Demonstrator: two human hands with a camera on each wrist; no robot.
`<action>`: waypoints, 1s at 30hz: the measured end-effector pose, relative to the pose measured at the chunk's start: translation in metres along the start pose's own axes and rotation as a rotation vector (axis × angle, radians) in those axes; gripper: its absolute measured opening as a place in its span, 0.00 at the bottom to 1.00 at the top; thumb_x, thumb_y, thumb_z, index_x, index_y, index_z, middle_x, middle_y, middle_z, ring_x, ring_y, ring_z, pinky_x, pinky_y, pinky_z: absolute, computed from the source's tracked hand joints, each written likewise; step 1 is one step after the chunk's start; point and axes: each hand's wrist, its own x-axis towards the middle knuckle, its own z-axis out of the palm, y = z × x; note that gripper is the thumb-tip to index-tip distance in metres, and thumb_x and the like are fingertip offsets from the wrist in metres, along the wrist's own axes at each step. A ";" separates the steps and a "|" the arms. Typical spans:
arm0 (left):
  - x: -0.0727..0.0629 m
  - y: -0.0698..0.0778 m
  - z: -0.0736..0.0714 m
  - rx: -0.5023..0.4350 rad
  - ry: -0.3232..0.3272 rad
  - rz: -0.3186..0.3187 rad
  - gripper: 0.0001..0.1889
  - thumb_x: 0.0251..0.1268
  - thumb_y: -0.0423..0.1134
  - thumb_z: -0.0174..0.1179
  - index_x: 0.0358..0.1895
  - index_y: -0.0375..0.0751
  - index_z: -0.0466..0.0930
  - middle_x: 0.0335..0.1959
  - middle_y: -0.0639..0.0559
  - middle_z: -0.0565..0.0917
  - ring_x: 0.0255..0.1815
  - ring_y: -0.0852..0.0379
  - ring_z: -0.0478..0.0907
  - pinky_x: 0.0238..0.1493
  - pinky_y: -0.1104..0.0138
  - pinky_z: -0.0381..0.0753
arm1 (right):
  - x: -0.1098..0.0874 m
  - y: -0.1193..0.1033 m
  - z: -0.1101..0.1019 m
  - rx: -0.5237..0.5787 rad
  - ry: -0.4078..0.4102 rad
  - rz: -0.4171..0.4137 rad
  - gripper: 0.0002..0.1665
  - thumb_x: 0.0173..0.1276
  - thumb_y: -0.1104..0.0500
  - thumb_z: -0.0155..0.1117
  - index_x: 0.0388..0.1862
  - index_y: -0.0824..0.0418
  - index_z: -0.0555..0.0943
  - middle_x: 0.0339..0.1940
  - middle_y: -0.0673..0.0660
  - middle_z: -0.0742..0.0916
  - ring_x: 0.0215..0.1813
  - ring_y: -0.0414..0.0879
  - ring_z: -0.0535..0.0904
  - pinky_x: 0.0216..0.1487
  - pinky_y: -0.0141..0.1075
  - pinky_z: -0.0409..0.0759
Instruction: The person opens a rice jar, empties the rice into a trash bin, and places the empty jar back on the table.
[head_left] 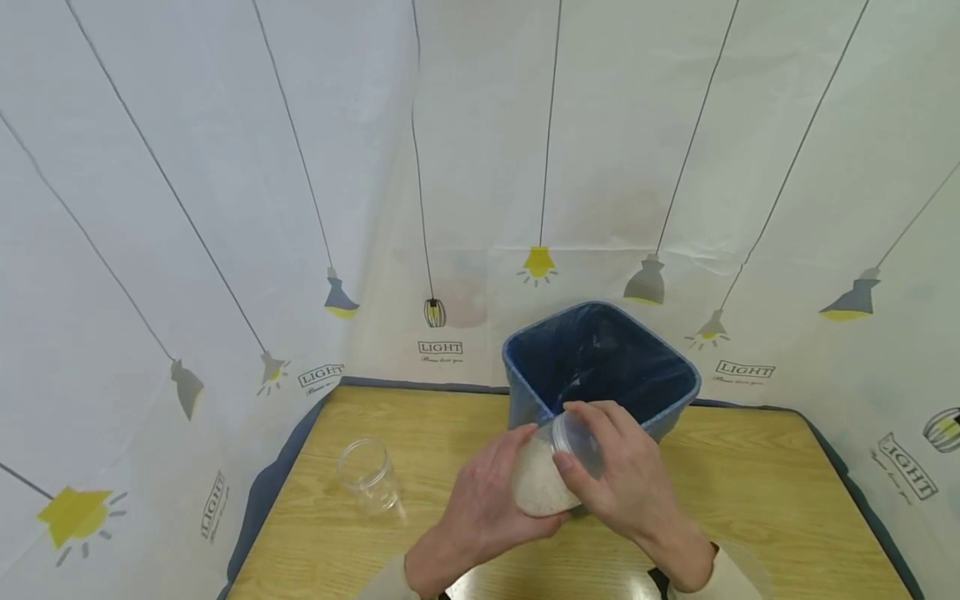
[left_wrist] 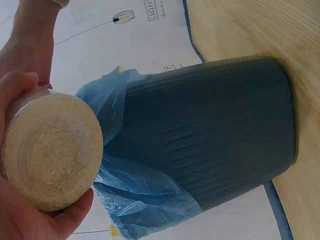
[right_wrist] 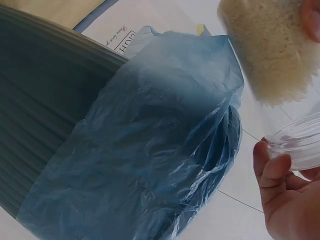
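Note:
A clear plastic jar (head_left: 536, 482) filled with pale rice-like grains is tilted in front of the bin, its top leaning up to the right. My left hand (head_left: 483, 504) grips the body of the jar. Over the jar's top, the fingers of my right hand (head_left: 633, 483) hold the clear lid (right_wrist: 300, 142) by its edge. The left wrist view shows the round base of the jar (left_wrist: 57, 150), with grains visible through it. Whether the lid is threaded on or loose, I cannot tell.
Behind my hands stands a blue bin (head_left: 517, 392) with a blue plastic liner (right_wrist: 135, 150) folded over its rim. A second clear jar (head_left: 367, 475) stands at the left of the wooden table (head_left: 750, 492). Printed cloth (head_left: 480, 167) hangs around the table.

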 end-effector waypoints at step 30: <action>0.009 -0.010 -0.007 -0.219 -0.261 -0.066 0.49 0.43 0.57 0.79 0.71 0.41 0.71 0.59 0.50 0.82 0.48 0.59 0.79 0.43 0.68 0.79 | 0.001 0.013 0.002 0.051 0.018 -0.139 0.34 0.77 0.35 0.49 0.54 0.64 0.83 0.46 0.54 0.86 0.46 0.48 0.81 0.40 0.43 0.81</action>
